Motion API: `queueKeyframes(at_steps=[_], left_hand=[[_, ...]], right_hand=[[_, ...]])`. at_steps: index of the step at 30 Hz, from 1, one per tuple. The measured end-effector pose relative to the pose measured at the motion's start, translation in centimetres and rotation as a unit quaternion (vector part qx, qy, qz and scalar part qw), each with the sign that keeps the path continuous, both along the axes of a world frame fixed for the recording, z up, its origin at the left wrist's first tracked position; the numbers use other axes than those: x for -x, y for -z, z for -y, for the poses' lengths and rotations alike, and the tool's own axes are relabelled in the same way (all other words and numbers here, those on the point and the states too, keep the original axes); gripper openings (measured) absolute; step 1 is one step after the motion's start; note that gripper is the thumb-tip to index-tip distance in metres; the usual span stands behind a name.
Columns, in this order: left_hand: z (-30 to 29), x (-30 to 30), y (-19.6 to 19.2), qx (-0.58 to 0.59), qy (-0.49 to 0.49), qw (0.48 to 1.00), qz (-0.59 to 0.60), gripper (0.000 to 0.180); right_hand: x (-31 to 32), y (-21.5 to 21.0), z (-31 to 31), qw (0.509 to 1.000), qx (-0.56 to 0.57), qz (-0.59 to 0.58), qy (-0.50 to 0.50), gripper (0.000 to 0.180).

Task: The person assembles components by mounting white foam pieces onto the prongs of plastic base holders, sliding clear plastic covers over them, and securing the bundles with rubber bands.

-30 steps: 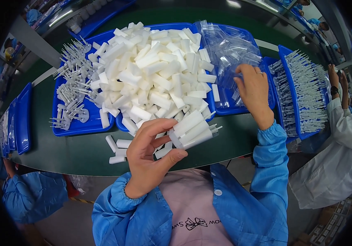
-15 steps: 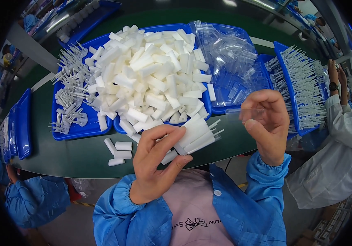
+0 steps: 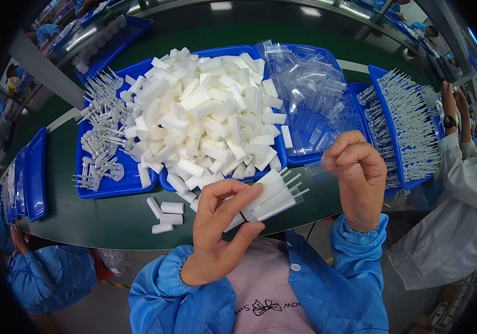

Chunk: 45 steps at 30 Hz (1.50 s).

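My left hand [image 3: 219,228] grips a fanned bundle of white plastic pieces [image 3: 269,196] with thin stems poking out to the right, held over the near edge of the green table [image 3: 110,222]. My right hand [image 3: 358,178] pinches a small clear plastic cap [image 3: 315,168] just to the right of the bundle's stems. A big heap of white plastic blocks [image 3: 205,117] fills the blue tray [image 3: 166,182] right behind my hands. A blue tray of clear caps [image 3: 310,94] lies behind my right hand.
A blue tray [image 3: 102,189] of small stemmed white parts sits at the left, another [image 3: 411,122] with rows of stemmed pieces at the right. Three loose white blocks [image 3: 163,214] lie on the table. A person in white [image 3: 461,222] works at my right, another in blue [image 3: 43,273] at lower left.
My right hand left the tray of clear caps, came back toward me holding one cap, and now sits beside the bundle. My left hand raised the bundle slightly.
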<state>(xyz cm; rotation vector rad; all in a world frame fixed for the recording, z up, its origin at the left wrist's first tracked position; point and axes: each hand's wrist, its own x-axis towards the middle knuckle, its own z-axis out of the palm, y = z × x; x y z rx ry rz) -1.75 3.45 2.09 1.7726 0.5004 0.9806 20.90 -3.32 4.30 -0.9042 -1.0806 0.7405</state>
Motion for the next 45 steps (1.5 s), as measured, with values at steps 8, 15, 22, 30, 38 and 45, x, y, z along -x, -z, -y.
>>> queueKeyframes(at_steps=[8, 15, 22, 30, 38, 45], left_hand=[[0.1, -0.1, 0.0, 0.115, 0.026, 0.993, 0.015, 0.045], [0.1, -0.4, -0.2, 0.071, 0.025, 0.997, 0.004, 0.045], [-0.1, -0.4, -0.8, 0.023, 0.002, 0.999, -0.026, 0.044], [0.1, -0.3, -1.6, -0.074, 0.004, 0.996, -0.048, 0.04], [0.3, -0.1, -2.0, -0.075, 0.033, 0.994, -0.066, 0.038], [-0.4, -0.3, -1.6, -0.062, 0.052, 0.994, -0.075, 0.039]], right_hand=[[1.4, -1.4, -0.1, 0.999, 0.0, 0.035, 0.028, 0.042], [1.4, -1.0, 0.0, 0.999, 0.028, 0.015, -0.033, 0.051], [1.6, -0.5, 0.1, 0.999, 0.041, 0.004, -0.027, 0.046], [2.1, -0.1, 0.2, 1.0, -0.001, -0.013, -0.01, 0.041], [1.9, -0.1, 0.8, 1.0, 0.009, -0.008, -0.016, 0.039], [1.7, -0.4, 0.2, 0.997, 0.05, -0.023, -0.048, 0.036]])
